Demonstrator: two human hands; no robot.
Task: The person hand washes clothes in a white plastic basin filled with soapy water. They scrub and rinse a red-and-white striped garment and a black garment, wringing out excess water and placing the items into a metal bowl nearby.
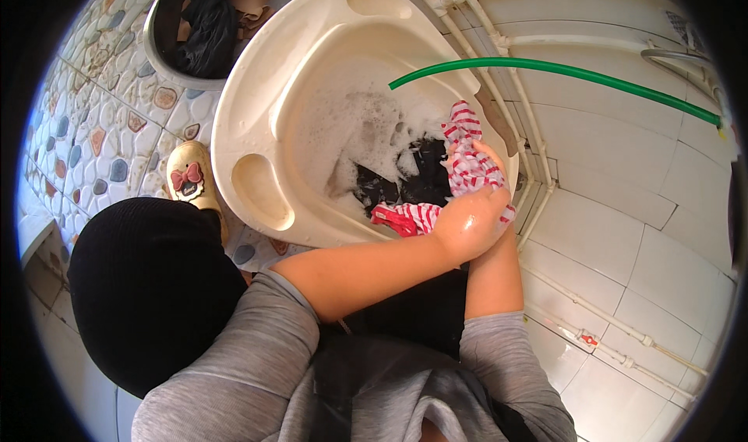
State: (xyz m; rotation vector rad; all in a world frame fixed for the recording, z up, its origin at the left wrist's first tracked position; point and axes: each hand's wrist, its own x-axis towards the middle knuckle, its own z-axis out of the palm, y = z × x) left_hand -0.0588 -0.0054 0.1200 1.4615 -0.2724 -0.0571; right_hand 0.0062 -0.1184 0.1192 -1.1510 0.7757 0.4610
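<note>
A red-and-white striped cloth garment [473, 170] is bunched up at the right side of a cream plastic baby bathtub [251, 121]. My left hand [472, 223], wet and shining, is closed on its lower part. My right hand [494, 157] lies behind the cloth, mostly hidden, with fingers showing along its right edge; it holds the garment too. A striped and red part [406, 217] of cloth hangs to the left of my left hand, at the tub's near side. Black cloth [429, 170] lies in sudsy water [362, 115] beside the garment.
A green hose [526, 63] reaches from the right over the tub. At upper left, a metal basin [153, 50] holds dark and brown clothes [207, 27]. Cream pipes [520, 103] run along the tiled wall [608, 150]. A yellow clog [190, 170] stands on the pebble-patterned floor [105, 126].
</note>
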